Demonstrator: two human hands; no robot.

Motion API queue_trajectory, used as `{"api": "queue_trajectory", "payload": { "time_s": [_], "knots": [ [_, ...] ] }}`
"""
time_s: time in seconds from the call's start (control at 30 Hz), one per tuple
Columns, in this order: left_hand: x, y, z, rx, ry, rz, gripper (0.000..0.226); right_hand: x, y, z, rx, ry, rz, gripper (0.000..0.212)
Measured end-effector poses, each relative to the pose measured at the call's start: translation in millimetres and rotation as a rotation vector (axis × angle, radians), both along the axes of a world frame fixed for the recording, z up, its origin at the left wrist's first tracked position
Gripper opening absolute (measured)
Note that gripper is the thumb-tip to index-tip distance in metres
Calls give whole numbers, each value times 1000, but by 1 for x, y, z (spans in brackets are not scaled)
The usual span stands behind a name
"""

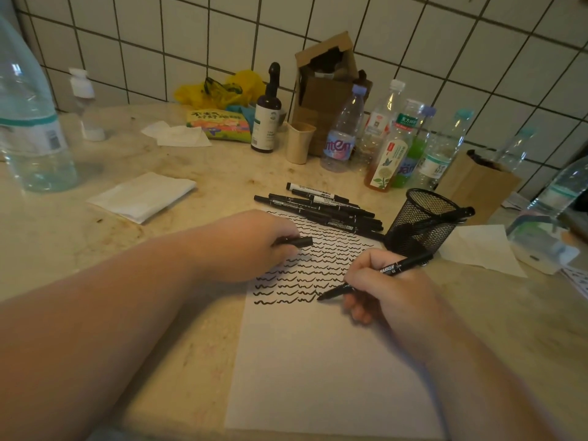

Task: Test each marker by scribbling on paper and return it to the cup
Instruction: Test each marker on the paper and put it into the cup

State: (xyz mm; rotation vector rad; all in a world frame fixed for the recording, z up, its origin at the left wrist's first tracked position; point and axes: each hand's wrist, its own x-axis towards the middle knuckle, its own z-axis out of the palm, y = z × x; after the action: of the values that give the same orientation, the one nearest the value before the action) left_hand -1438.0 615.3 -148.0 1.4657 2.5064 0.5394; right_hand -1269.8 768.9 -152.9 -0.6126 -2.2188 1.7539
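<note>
A white sheet of paper (318,370) lies on the counter, its upper part covered with rows of black squiggles. My right hand (391,291) grips a black marker (375,278) with its tip touching the paper at the end of the lowest row. My left hand (254,243) rests on the sheet's upper left and holds a black marker cap (299,242). Several black markers (321,206) lie in a pile beyond the paper. A black mesh cup (423,221) stands to the right with a marker or two leaning inside.
Plastic bottles (394,144), a dark dropper bottle (265,119), a beige cup (299,141) and cardboard boxes (324,87) crowd the tiled back wall. Folded tissues (143,195) lie left, a large water bottle (28,122) far left, more tissue (480,246) right of the mesh cup.
</note>
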Motion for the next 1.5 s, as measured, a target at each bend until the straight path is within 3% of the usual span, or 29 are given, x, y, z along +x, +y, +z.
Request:
{"api": "queue_trajectory", "payload": {
  "time_s": [0.43, 0.63, 0.93, 1.07, 1.33, 1.5],
  "knots": [
    [0, -1, -1, 29, -27, -6, 18, 0, 6, -3, 41, -46, -77, 20],
    [2, -2, 3, 48, -57, -12, 23, 2, 10, 2, 55, 116, -205, 20],
    [4, -1, 4, 73, -96, -17, 22, 2, 9, 7, -117, 321, -115, 18],
    [4, -2, 4, 69, -114, -23, 25, 0, 9, 4, -198, 335, -92, 34],
    [9, 0, 8, 97, -190, -39, 22, 1, 7, 3, -48, 278, -46, 10],
    [14, 2, 9, 67, -213, -98, 18, 0, 5, 2, -65, 305, -31, 20]
  ]
}}
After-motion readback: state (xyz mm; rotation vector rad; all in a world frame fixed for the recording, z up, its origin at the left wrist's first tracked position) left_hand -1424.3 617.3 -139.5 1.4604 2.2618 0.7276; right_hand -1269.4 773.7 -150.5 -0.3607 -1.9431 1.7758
